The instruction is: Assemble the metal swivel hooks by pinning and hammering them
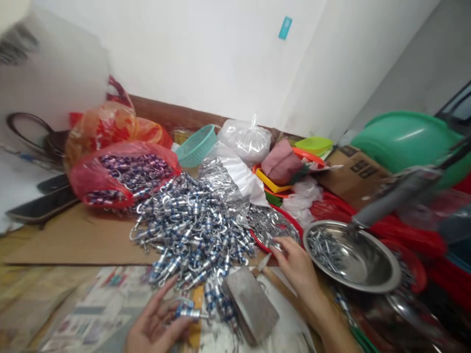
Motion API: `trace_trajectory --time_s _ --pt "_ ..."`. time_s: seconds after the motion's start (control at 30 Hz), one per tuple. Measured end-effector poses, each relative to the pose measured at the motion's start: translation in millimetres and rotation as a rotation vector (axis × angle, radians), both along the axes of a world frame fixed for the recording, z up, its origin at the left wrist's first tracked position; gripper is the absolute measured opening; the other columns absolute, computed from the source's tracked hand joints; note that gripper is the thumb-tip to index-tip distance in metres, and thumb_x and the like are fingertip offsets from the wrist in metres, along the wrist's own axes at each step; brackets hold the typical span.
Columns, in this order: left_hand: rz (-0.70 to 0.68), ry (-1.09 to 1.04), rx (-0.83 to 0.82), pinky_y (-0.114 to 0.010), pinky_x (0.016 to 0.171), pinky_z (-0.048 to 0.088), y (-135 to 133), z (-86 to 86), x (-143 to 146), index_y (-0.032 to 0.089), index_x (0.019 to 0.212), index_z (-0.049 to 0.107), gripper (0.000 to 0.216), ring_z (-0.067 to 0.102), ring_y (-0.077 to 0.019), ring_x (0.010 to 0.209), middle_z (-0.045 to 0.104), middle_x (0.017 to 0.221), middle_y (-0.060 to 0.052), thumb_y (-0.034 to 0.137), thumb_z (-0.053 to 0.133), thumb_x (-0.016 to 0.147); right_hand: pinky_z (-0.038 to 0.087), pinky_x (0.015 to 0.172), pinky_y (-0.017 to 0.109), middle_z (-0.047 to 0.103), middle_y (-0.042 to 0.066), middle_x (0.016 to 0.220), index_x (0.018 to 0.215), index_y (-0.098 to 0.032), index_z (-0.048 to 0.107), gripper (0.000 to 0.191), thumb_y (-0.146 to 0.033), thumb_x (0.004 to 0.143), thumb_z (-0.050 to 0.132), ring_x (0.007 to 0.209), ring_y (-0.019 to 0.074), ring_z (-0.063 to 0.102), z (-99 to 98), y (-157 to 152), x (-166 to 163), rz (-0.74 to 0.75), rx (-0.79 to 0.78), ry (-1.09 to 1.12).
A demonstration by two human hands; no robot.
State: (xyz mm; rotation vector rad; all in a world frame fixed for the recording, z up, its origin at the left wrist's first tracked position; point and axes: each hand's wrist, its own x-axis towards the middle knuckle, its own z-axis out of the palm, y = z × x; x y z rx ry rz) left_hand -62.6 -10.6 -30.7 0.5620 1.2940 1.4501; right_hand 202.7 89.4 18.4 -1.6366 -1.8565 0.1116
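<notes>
A small silver metal hook piece with blue bands (187,311) rests between the thumb and fingers of my left hand (156,318), at the bottom of the view. Just beyond it spreads a big pile of similar hook pieces (187,220). My right hand (296,264) is at the near rim of a red basket (298,228) full of small shiny metal parts (270,223). Thumb and forefinger come together there; whatever is between them is too blurred to make out. Between my hands lies a grey metal block (252,305), with a pointed metal tool (263,263) behind it.
A steel bowl (368,264) with pin-like parts stands on the right, under a grey handle-like bar (399,196). Red bags of hook pieces (121,171) sit left, on cardboard (73,238). Behind are a teal basket (196,145), a carton (356,174) and a green basin (405,142).
</notes>
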Motion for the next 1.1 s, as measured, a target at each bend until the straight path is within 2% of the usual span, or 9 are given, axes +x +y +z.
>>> trace_trajectory --time_s 0.07,0.17,0.33,0.5,0.67,0.7,0.77,0.83,1.1 --pt "-0.053 -0.002 0.022 -0.019 0.065 0.052 3 5.7 12 0.022 0.119 0.053 0.078 0.063 -0.0153 0.075 0.070 0.076 0.002 0.035 0.084 0.048 0.044 0.086 0.039 0.064 0.014 0.099 0.099 -0.011 0.066 0.026 -0.022 0.085 0.047 0.094 0.0252 0.058 -19.9 -3 32 -0.128 -0.076 -0.207" --pt "-0.215 -0.005 0.052 -0.019 0.065 0.051 7 12.6 38 0.023 0.121 0.051 0.076 0.062 -0.0150 0.076 0.069 0.076 0.002 0.032 0.082 0.052 0.043 0.086 0.039 0.064 0.015 0.099 0.106 -0.010 0.065 0.029 -0.022 0.083 0.052 0.094 0.0267 0.058 -33.0 14 52 -0.187 -0.146 -0.284" --pt "-0.398 -0.023 0.047 -0.024 0.068 0.051 7 19.4 66 0.022 0.127 0.044 0.078 0.062 -0.0158 0.072 0.067 0.072 0.002 0.028 0.078 0.058 0.045 0.078 0.029 0.068 0.008 0.091 0.091 -0.020 0.072 0.017 -0.023 0.081 0.059 0.088 0.0213 0.062 -36.7 50 44 -0.140 -0.222 -0.307" --pt "-0.526 -0.030 0.006 -0.028 0.073 0.051 9 19.6 66 0.021 0.131 0.038 0.082 0.062 -0.0174 0.077 0.066 0.078 0.000 0.026 0.078 0.059 0.045 0.078 0.032 0.070 0.009 0.090 0.085 -0.020 0.072 0.018 -0.022 0.084 0.055 0.086 0.0231 0.064 -29.9 60 46 -0.171 -0.182 -0.260" --pt "-0.572 0.008 -0.009 -0.028 0.076 0.049 13 17.8 64 0.022 0.133 0.034 0.086 0.062 -0.0174 0.080 0.066 0.082 0.000 0.025 0.078 0.060 0.048 0.078 0.028 0.070 0.008 0.092 0.091 -0.017 0.070 0.020 -0.020 0.086 0.050 0.084 0.0177 0.065 -11.7 15 23 -0.079 -0.103 -0.136" --pt "-0.579 0.010 -0.011 -0.027 0.077 0.049 13 17.3 64 0.022 0.133 0.034 0.085 0.062 -0.0171 0.080 0.066 0.082 0.000 0.025 0.078 0.060 0.050 0.073 0.024 0.071 0.004 0.087 0.088 -0.019 0.070 0.019 -0.021 0.086 0.051 0.078 0.0145 0.065 -8.5 -2 13 -0.012 -0.099 -0.096" --pt "-0.592 -0.002 -0.012 -0.027 0.077 0.048 13 15.8 64 0.023 0.132 0.034 0.084 0.061 -0.0164 0.080 0.065 0.082 0.001 0.024 0.078 0.061 0.051 0.068 0.023 0.070 0.004 0.079 0.081 -0.017 0.069 0.016 -0.017 0.083 0.054 0.072 0.0137 0.064 -4.6 -37 -9 0.322 -0.080 0.111" --pt "-0.620 -0.043 -0.007 -0.026 0.075 0.047 12 14.6 63 0.023 0.132 0.034 0.083 0.060 -0.0160 0.078 0.065 0.079 0.001 0.024 0.078 0.061 0.051 0.069 0.025 0.069 0.007 0.081 0.088 -0.015 0.068 0.020 -0.010 0.082 0.050 0.076 0.0156 0.064 -4.8 -65 -26 0.489 -0.019 0.126" --pt "-0.805 -0.044 -0.053 -0.027 0.065 0.046 26 23.5 56 0.020 0.131 0.030 0.084 0.057 -0.0153 0.070 0.061 0.070 0.005 0.018 0.075 0.060 0.050 0.066 0.026 0.066 0.008 0.079 0.094 -0.012 0.065 0.022 -0.007 0.084 0.046 0.075 0.0171 0.063 -15.5 -86 -26 0.391 -0.069 0.184"
